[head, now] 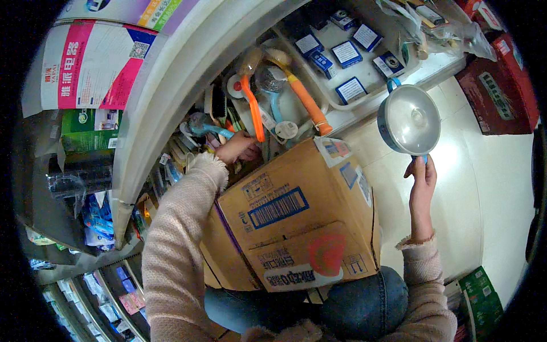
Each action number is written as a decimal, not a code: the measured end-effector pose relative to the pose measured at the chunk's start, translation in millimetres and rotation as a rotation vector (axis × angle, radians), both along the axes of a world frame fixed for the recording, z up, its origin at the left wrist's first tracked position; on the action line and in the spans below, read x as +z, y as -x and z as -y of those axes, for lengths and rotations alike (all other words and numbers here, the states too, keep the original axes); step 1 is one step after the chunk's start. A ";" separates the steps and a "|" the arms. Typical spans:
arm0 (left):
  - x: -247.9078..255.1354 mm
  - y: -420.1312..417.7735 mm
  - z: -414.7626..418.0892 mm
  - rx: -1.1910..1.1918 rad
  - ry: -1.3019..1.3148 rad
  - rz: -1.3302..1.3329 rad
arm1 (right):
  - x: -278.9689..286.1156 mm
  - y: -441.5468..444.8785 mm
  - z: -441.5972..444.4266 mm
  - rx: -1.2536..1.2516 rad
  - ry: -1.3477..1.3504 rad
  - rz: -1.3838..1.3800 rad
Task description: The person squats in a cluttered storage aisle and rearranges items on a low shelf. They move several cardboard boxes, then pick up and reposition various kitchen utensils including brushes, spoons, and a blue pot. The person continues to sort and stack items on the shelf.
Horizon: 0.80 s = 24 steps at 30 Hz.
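Note:
My right hand [423,175] is closed on the blue handle of a round pan with a pale, shiny lid or inside [410,119], held out over the floor. At its far rim is a small blue loop handle. My left hand [241,149] reaches into a shelf of household brushes beyond the cardboard box; its fingertips are partly hidden, so its hold is unclear. Close by are a light-blue handle [213,129], an orange-handled brush [255,111] and a scourer with a light-blue handle [274,102]. A thicker orange handle [305,96] lies farther right.
A large cardboard box [320,205] stands between my arms, against my knees. Behind it, a white tray [318,92] holds several small blue boxes [347,54]. A dark red carton [487,98] stands at the right, a green box [480,299] lower right. Shelves curve along the left.

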State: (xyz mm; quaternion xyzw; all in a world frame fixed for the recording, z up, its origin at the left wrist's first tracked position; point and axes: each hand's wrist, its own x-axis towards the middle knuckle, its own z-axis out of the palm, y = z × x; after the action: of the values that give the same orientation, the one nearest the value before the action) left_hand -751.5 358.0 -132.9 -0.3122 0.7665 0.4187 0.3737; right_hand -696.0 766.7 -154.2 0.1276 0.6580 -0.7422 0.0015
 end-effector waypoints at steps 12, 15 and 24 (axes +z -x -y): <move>-3.3 29.9 0.0 -0.089 0.266 -0.122 | -0.2 -0.6 6.1 0.027 -0.029 0.018; -4.5 35.8 51.7 -0.025 0.009 -0.265 | 1.6 0.2 5.6 0.037 -0.040 0.002; -4.9 58.6 41.6 -0.059 0.286 -0.306 | -2.7 2.0 2.1 0.007 -0.042 -0.015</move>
State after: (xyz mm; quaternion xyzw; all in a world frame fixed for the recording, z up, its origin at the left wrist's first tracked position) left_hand -810.1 316.5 -137.8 -0.2723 0.8748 0.3369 0.2171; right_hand -698.0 764.5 -156.9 0.1198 0.6739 -0.7291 -0.0033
